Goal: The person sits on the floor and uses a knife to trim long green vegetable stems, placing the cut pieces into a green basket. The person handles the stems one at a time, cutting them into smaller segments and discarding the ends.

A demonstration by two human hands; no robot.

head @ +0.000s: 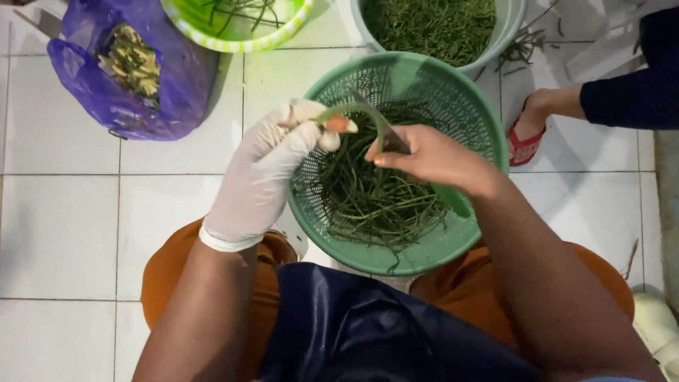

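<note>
— Pinched between the gloved fingers of the left hand [265, 177] is a long green stalk [353, 112], and an orange-tipped thumb is seen pressed on it. How is the other hand closed?

— Closed around a knife [392, 138] is the bare right hand [431, 157]; the blade is laid against the stalk, and a green handle end is seen past the wrist.

— Where is the stalk held, and which way is it pointed?

— It is held above the green plastic colander [453, 92], over the loose pile of thin green stems [375, 201] inside. Its long axis is run roughly left to right, then bent downward at the right hand.

— What packages are seen in the head view?

— A purple plastic bag [184, 85] is set at the upper left on the white tiled floor [64, 226], opened, with pale yellowish trimmings [134, 62] inside. No label can be made out on it. A green and white striped bowl [240, 41] is placed at the top, and a pale basin [509, 28] of fine greens beside it.

— Is anyone else seen?

— Another person's foot in a red sandal [525, 138] is seen at the right, near the colander.
</note>
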